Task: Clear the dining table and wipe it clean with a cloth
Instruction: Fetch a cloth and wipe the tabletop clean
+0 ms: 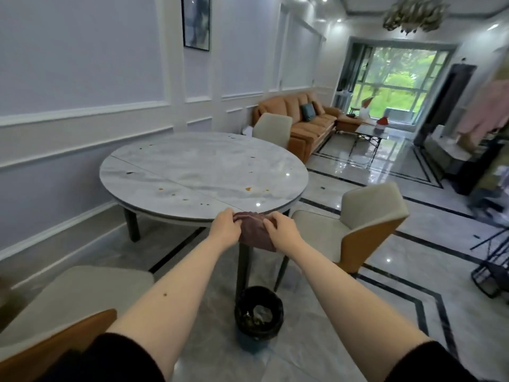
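Observation:
A round grey marble dining table (192, 166) stands ahead of me, its top dotted with several small orange and brown crumbs and stains (248, 189). At its near edge I hold a dark reddish-brown cloth (254, 232) between both hands. My left hand (224, 227) pinches the cloth's left side and my right hand (279, 230) grips its right side. The cloth hangs down just in front of the table rim.
A black waste bin (259, 317) with scraps inside stands on the floor under the near edge. Beige chairs sit at the right (366, 221), at the far side (272, 128) and at my lower left (68, 293). An orange sofa (305, 117) lies beyond.

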Demonstrator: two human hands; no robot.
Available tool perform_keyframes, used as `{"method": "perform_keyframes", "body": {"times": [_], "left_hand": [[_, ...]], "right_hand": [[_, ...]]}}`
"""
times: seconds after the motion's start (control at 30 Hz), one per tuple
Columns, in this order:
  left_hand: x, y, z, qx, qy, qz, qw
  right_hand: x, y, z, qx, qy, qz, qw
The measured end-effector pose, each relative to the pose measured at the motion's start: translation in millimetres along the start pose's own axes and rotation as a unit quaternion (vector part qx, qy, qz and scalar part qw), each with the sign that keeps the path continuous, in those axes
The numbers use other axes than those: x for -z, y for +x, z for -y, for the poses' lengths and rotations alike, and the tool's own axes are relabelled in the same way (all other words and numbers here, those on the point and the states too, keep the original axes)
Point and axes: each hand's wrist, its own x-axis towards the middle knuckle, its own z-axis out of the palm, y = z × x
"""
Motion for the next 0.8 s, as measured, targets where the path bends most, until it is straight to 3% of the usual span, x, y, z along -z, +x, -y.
{"method": "perform_keyframes", "body": {"times": [0.33,0.8], "left_hand": [[-141.3,132.6,-92.8,-0.050,-0.005,0.085,0.995],[-326.2,254.7,-231.8,-0.130,0.040,0.135,0.982]], "right_hand": [[91.6,100.3,-117.9,-0.074,0.019,0.009,0.997],[204.6,213.6,-288.0,-0.158,0.000,-0.057,0.986]]}}
